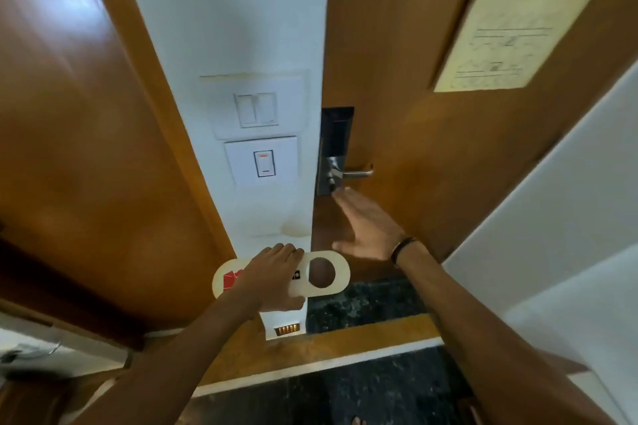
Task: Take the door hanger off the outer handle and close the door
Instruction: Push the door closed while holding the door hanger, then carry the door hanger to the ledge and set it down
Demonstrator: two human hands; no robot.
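Note:
My left hand grips a cream door hanger with a round hole and a red mark, holding it flat in front of the white wall strip. The brown wooden door fills the right half of the view, its edge against the white wall. A black lock plate with a silver lever handle sits on the door's left edge. My right hand is flat, fingers stretched out, with the fingertips just below the lock plate and lever. It holds nothing.
White switch plates are mounted on the wall strip left of the door. Paper notices hang on the door at upper right. Another wooden panel stands at the left. A white wall closes in on the right.

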